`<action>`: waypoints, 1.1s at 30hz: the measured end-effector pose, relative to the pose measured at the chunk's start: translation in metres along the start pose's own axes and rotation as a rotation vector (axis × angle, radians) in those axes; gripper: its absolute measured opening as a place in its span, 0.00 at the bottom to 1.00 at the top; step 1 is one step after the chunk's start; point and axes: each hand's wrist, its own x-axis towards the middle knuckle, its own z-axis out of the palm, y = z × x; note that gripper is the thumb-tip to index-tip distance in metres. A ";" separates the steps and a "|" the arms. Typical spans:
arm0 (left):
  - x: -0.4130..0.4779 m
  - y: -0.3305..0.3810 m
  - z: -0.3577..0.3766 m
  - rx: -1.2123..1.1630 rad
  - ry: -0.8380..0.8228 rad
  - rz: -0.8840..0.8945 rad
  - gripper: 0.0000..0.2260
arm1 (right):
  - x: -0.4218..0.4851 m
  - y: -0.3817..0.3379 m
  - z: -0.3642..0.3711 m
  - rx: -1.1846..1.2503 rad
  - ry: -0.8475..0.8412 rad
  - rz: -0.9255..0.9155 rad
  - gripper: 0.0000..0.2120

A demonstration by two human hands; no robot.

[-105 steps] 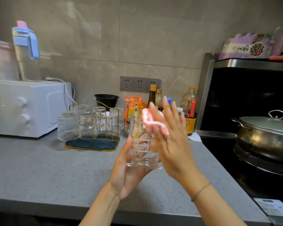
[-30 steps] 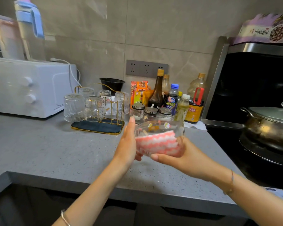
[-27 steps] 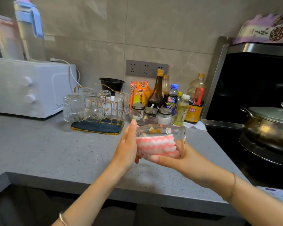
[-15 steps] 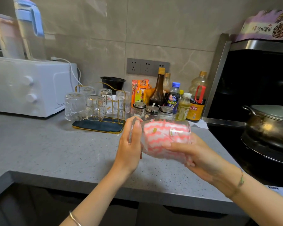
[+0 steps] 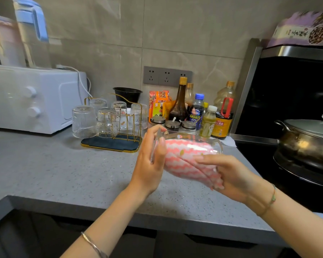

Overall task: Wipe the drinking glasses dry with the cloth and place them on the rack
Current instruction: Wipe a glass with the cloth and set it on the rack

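The left hand's (image 5: 150, 164) fingers (image 5: 162, 146) are nearly straight and pressed flat against the base of a drinking glass (image 5: 190, 141), thumb up over its edge. The right hand's (image 5: 231, 175) fingers (image 5: 203, 157) lie along the glass wall and curl round the bunched end of the pink-and-white cloth (image 5: 183, 157), which fills the glass and trails out of its mouth. The glass lies on its side in the air above the grey tabletop (image 5: 63, 174), base to the left. Farther left, the gold wire rack (image 5: 112, 142) holds upturned glasses (image 5: 106, 121). Sauce bottles (image 5: 179, 101) stand at the far wall, and a lidded pot (image 5: 306, 140) sits at the right.
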 end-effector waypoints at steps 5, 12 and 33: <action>0.000 -0.004 -0.003 -0.035 -0.088 -0.024 0.21 | 0.005 0.005 -0.002 -0.007 0.043 -0.051 0.18; -0.002 0.012 -0.011 -0.024 -0.244 -0.352 0.24 | 0.007 0.003 -0.010 -0.325 0.208 -0.232 0.17; -0.012 -0.013 -0.002 -0.003 -0.118 0.058 0.20 | 0.006 0.005 -0.015 -0.027 -0.026 -0.029 0.20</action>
